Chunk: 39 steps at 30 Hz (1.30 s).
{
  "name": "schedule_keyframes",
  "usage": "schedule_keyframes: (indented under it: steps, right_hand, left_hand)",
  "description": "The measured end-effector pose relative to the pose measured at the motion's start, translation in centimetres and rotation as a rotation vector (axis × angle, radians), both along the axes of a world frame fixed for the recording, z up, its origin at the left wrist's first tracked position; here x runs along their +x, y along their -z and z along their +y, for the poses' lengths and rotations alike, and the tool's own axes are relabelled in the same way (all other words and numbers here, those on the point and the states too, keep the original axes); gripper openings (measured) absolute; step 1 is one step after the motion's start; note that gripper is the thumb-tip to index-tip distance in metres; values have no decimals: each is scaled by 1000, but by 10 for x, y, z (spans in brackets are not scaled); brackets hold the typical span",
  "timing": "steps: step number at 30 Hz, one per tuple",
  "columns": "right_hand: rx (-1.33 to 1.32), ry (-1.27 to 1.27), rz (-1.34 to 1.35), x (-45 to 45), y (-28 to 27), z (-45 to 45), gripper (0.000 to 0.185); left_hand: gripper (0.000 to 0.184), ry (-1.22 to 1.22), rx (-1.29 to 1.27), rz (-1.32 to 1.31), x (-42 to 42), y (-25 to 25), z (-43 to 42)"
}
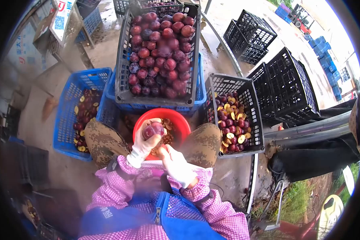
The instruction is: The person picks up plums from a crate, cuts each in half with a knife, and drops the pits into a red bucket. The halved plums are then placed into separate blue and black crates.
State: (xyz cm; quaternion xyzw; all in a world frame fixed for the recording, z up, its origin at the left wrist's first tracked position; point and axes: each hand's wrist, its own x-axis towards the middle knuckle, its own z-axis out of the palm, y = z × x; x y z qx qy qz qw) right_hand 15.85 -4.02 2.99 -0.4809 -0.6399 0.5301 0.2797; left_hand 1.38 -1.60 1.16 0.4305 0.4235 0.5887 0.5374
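Observation:
My left hand (pixel 142 145), in a white glove with bare fingertips, holds a dark red plum (pixel 153 130) over a red basin (pixel 183 122). Small brown pits (pixel 167 138) lie in the basin. Just right of and below the plum, my right hand (pixel 173 161), also gloved, has its fingers pressed together; what they hold, if anything, is too small to make out. Whole plums (pixel 160 56) fill the black crate (pixel 124 64) ahead. Cut plums with yellow flesh (pixel 234 124) lie in the black crate on the right (pixel 257 116) and the blue crate on the left (pixel 64 116).
Stacked black crates (pixel 286 86) stand at the right, with more (pixel 250 36) behind. Beside them, a person's dark-clothed leg (pixel 312 160) reaches in from the right edge. A metal rail (pixel 222 42) runs along the floor. A forklift (pixel 301 18) is far off.

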Motion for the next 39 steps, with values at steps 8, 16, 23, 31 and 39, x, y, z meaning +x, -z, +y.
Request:
schedule_keyframes:
  steps: [8, 16, 23, 31, 39]
  right_hand:
    - [71, 52, -182, -7, 5, 1, 27]
    - [136, 49, -272, -15, 29, 2, 29]
    - [143, 107, -5, -16, 19, -1, 27]
    - [234, 102, -230, 10, 45, -21, 20]
    - [320, 387, 2, -6, 6, 47, 35]
  left_hand:
    - [61, -8, -367, -545, 9, 8, -4]
    - [53, 80, -257, -668, 3, 14, 3]
    - [44, -107, 69, -10, 0, 11, 5]
    - [58, -143, 22, -491, -26, -1, 23]
    - [27, -155, 147, 811, 11, 29, -10]
